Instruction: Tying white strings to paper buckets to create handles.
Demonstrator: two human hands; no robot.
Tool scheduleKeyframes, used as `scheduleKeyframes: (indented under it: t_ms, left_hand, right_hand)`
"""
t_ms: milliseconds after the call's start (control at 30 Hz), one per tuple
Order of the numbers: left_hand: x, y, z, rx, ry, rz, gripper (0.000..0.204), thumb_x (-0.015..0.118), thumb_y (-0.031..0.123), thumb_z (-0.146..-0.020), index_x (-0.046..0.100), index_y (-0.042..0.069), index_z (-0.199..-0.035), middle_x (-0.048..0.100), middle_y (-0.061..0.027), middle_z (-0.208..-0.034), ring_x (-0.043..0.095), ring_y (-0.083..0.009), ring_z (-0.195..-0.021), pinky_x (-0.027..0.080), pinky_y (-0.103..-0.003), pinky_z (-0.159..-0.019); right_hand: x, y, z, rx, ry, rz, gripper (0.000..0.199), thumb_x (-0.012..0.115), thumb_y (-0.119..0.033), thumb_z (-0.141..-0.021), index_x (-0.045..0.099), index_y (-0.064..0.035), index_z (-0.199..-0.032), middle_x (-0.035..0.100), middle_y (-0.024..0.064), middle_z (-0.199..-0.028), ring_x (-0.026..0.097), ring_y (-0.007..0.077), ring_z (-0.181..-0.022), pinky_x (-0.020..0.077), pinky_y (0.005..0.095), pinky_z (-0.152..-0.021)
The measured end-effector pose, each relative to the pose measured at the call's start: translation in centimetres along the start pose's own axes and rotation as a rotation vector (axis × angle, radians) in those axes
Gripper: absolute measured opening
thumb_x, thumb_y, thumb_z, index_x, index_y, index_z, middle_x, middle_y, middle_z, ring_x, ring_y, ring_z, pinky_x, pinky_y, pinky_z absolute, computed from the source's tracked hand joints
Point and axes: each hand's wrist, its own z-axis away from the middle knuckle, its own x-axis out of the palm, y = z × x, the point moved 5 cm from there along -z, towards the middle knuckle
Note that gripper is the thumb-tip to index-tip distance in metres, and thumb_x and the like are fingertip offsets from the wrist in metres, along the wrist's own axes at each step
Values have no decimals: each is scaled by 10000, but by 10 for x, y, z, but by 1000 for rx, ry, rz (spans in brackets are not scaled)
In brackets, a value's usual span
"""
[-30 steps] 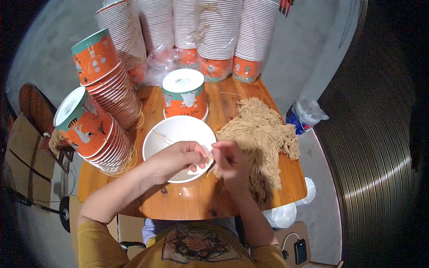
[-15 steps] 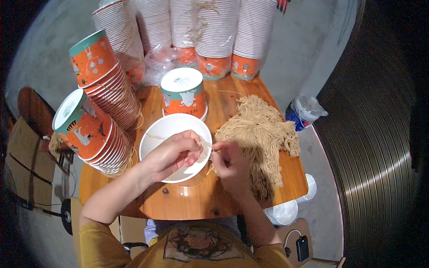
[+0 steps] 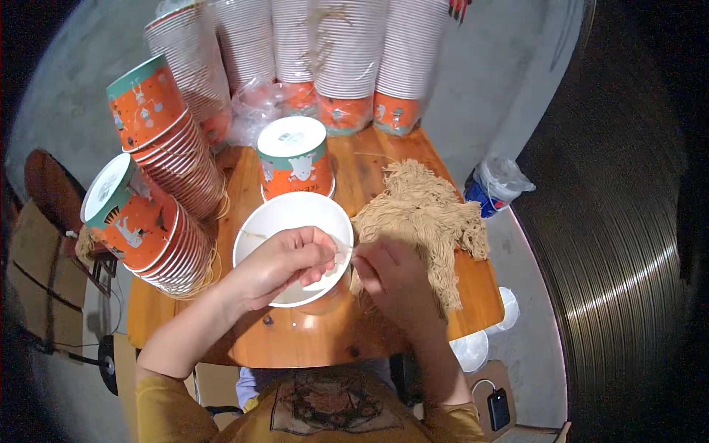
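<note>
A paper tub [image 3: 255,214] lies with its white inside facing up, close in front of me on the table. Over its right part my left hand [image 3: 295,262] is closed in a pinch on a thin tan string [image 3: 253,235], one piece of which shows against the tub's inner wall. At the tub's right rim, my right hand [image 3: 391,277] pinches the string too; its fingertips are partly shaded. To the right lies a loose heap of tan strings [image 3: 413,210], partly hidden by my right hand. Behind the tub, an orange and green paper tub [image 3: 297,170] stands upside down.
Two leaning stacks of orange tubs [image 3: 151,111] [image 3: 133,229] with string handles fill the left of the wooden table [image 3: 295,343]. Tall stacks of tubs in clear plastic [image 3: 347,59] line the back. A blue bucket [image 3: 487,196] stands beyond the right edge.
My right hand has shifted slightly right and down, turning a little. The left hand stays over the tub, its fingers curled more. The view has tilted slightly.
</note>
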Motion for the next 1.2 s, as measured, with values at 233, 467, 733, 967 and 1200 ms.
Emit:
scheduleKeyframes:
  t_ms: [233, 467, 733, 967, 1200]
  left_hand:
    - [-3, 8, 12, 163, 81, -548, 97, 547, 120, -890, 498, 45, -924, 485, 45, -791, 421, -24, -700, 376, -182, -621]
    - [-10, 12, 17, 123, 152, -591, 118, 559, 151, -896, 497, 52, -904, 485, 43, -758, 430, -30, -682, 377, -184, -609]
    - [-9, 9, 14, 102, 101, -461, 153, 522, 197, -934, 519, 44, -941, 549, 14, -793, 473, -36, -656, 414, -185, -599]
    - [-8, 13, 18, 110, 104, -351, 153, 518, 167, -933, 522, 18, -971, 561, 0, -826, 490, -41, -677, 420, -184, -585]
    - [-14, 15, 25, 105, 133, -378, 145, 523, 169, -929, 524, 29, -971, 557, 7, -805, 482, -36, -665, 404, -177, -562]
  right_hand:
    - [37, -6, 9, -17, -25, -75, 122, 657, -85, -780, 593, -62, -881, 616, 112, -782, 609, 274, -694, 493, 354, -622]
    - [31, -3, 4, 140, -11, -241, 148, 666, -107, -799, 574, -33, -889, 591, 116, -761, 604, 273, -665, 492, 342, -601]
    - [11, -15, -12, -204, -91, -39, 141, 693, -52, -729, 587, -60, -821, 538, 76, -757, 579, 256, -712, 485, 365, -621]
    - [23, -17, -17, -265, 9, -269, 190, 666, 16, -718, 580, -64, -868, 600, 86, -856, 605, 261, -768, 500, 345, -679]
    - [29, -21, -15, -188, -53, -445, 184, 598, 35, -783, 564, -53, -941, 611, 112, -890, 614, 273, -785, 497, 330, -695]
